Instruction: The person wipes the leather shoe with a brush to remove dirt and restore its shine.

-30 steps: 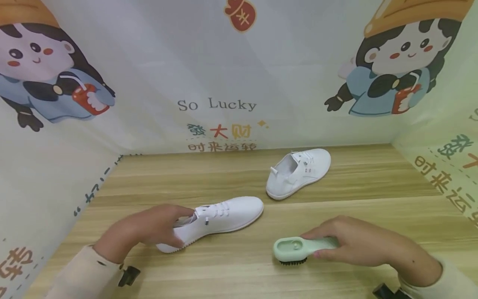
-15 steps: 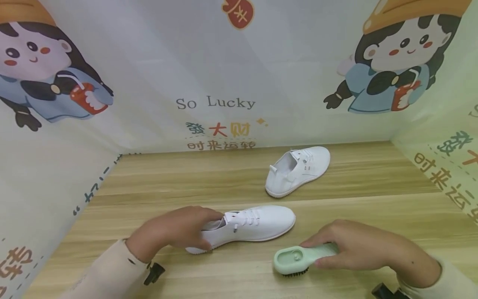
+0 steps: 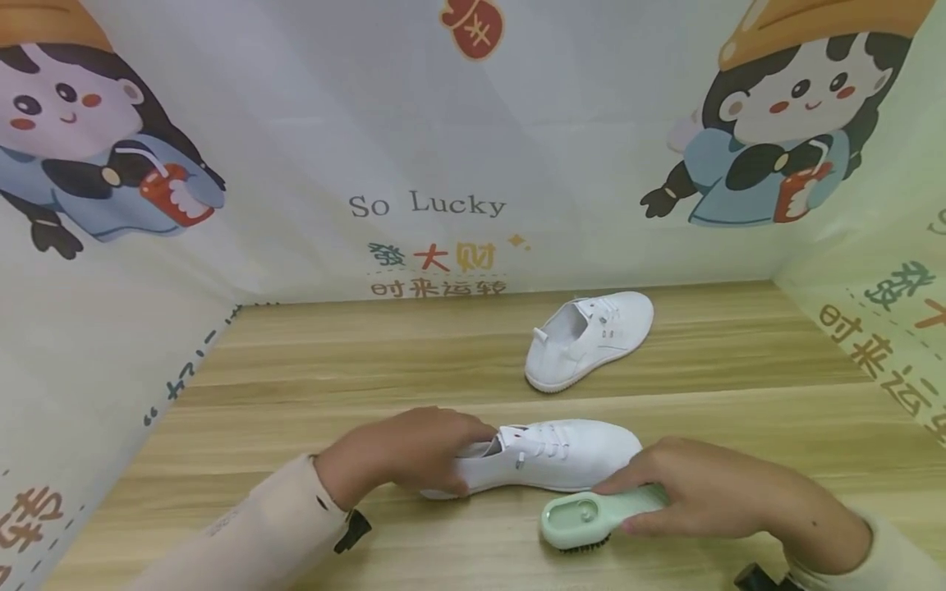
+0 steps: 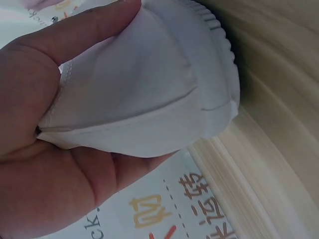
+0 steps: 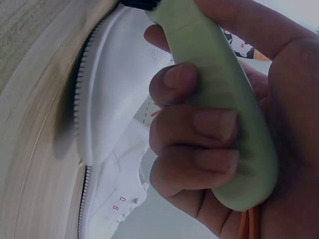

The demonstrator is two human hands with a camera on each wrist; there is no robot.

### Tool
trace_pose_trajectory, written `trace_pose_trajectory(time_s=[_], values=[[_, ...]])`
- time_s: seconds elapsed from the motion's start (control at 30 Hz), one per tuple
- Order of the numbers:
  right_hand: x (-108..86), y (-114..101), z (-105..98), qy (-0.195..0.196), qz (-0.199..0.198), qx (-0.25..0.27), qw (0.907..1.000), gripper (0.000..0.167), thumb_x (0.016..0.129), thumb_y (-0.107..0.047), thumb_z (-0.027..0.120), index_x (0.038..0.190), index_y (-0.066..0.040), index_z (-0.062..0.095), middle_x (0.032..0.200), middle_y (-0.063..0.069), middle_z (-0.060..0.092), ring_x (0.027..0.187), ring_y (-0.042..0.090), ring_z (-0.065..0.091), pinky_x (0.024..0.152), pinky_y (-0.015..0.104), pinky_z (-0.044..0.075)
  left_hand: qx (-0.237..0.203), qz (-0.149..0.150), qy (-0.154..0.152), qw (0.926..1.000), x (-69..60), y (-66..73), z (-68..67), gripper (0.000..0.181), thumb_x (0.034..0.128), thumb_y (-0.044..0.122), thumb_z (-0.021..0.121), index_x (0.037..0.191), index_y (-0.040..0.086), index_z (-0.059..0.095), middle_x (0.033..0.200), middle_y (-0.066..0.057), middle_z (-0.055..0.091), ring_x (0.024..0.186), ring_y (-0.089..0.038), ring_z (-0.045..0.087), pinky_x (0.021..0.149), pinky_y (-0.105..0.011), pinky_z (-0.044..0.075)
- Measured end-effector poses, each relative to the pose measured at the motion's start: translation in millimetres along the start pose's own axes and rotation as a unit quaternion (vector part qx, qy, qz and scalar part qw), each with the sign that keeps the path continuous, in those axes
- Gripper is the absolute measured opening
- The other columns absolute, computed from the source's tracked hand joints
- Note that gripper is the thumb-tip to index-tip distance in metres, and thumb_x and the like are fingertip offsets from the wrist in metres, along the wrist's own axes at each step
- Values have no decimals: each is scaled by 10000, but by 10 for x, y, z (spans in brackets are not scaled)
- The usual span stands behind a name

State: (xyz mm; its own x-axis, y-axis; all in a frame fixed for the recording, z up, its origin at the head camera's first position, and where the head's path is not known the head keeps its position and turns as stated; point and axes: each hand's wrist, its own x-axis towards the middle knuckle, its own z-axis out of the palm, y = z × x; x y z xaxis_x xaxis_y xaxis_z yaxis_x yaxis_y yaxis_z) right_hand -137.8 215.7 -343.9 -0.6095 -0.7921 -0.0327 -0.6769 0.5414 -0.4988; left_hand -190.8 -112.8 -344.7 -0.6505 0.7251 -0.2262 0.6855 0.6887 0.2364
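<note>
In the head view my left hand (image 3: 414,450) grips a white lace-up shoe (image 3: 569,451) by its heel, thumb and fingers on either side of the collar. The left wrist view shows the shoe's heel (image 4: 134,94) between thumb and fingers, its sole close to the wood. My right hand (image 3: 709,488) holds a pale green brush (image 3: 576,521) by the handle, dark bristles facing down. Fingers wrap fully round the handle (image 5: 219,94) in the right wrist view. The brush head is just in front of the shoe's toe half; whether they touch I cannot tell.
A second white shoe (image 3: 591,341) stands farther back on the wooden surface (image 3: 355,353), toe pointing to the back right. Printed cloth walls (image 3: 591,164) close off the back and both sides. An orange cord (image 5: 251,224) hangs from the brush handle's end.
My left hand has moved the gripped shoe rightward and slightly nearer, bringing its toe beside the right hand. The brush has dropped a little nearer the person; the other shoe stays put.
</note>
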Motion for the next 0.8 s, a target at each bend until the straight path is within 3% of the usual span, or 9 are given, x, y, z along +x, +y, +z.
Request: trace_pose_trajectory(time_s=[0.33, 0.6, 0.8], values=[[-25, -1, -11, 69, -44, -176, 9998, 396, 921, -449, 686, 1250, -228, 703, 1147, -132, 706, 997, -11, 622, 787, 269, 536, 55, 264, -48, 9996, 160, 127, 9, 441, 772, 192, 825, 1172, 201, 639, 1092, 79, 664, 915, -74, 573, 856, -294, 501], [-24, -15, -20, 79, 70, -208, 9997, 407, 913, -451, 696, 1250, -224, 704, 1156, -122, 707, 1009, -8, 625, 794, 272, 538, -546, -133, -84, 9984, -1, 31, -79, 663, 805, 242, 839, 1407, 214, 563, 1356, 31, 628, 1223, -135, 580, 1044, -362, 464], [-20, -22, -53, 95, 180, -208, 9996, 422, 910, -466, 695, 1264, -237, 695, 1162, -115, 707, 997, -14, 615, 782, 264, 528, -1309, -359, -22, 9907, -153, -197, -43, 708, 796, 255, 851, 1425, 203, 531, 1296, -7, 660, 1167, -152, 600, 1011, -381, 473]])
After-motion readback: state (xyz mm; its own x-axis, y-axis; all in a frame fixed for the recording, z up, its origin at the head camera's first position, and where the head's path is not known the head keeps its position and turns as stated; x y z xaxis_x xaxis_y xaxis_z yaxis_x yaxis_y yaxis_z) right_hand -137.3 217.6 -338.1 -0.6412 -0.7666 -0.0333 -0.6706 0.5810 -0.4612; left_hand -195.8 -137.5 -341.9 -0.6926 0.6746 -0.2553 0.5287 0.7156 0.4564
